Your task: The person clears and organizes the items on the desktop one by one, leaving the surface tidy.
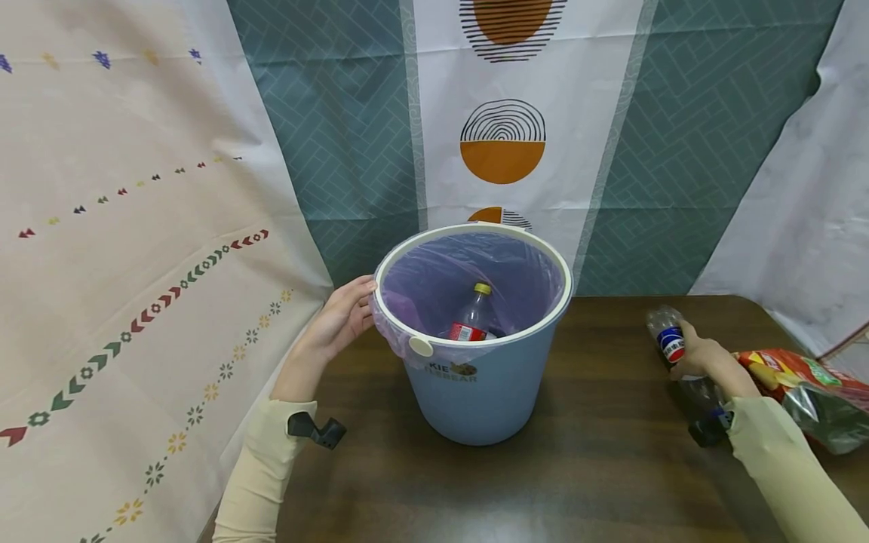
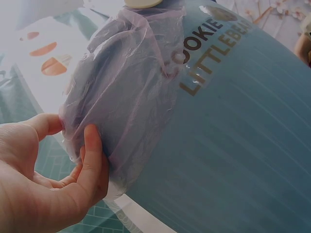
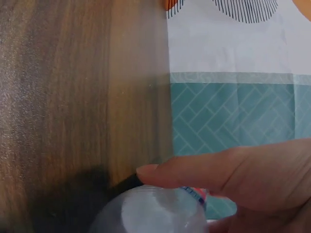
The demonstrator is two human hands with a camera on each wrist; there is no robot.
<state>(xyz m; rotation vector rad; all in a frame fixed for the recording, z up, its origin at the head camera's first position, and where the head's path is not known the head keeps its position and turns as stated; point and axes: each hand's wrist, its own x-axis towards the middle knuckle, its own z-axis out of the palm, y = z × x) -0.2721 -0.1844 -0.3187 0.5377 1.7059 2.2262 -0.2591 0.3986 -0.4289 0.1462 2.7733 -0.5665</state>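
A light-blue trash bin [image 1: 478, 400] stands upright, lined with a thin purple plastic bag [image 2: 131, 82] folded over its white rim. Inside it lies a clear bottle [image 1: 468, 324] with a yellow cap and red label. My left hand [image 1: 339, 320] touches the bin's left side at the rim, fingers relaxed against the overhanging bag. At the right, my right hand [image 1: 706, 358] grips a clear plastic bottle [image 1: 668, 335] with a blue, white and red label. The right wrist view shows the thumb along this bottle's rounded end [image 3: 155, 213].
Right of the right hand lies a red-and-yellow snack bag [image 1: 794, 369], with a crumpled silvery, dark-green wrapper [image 1: 831, 415] in front of it. A patterned cloth [image 1: 502, 151] hangs behind the brown wooden table [image 1: 489, 490]. Another light cloth [image 1: 136, 226] hangs along the left.
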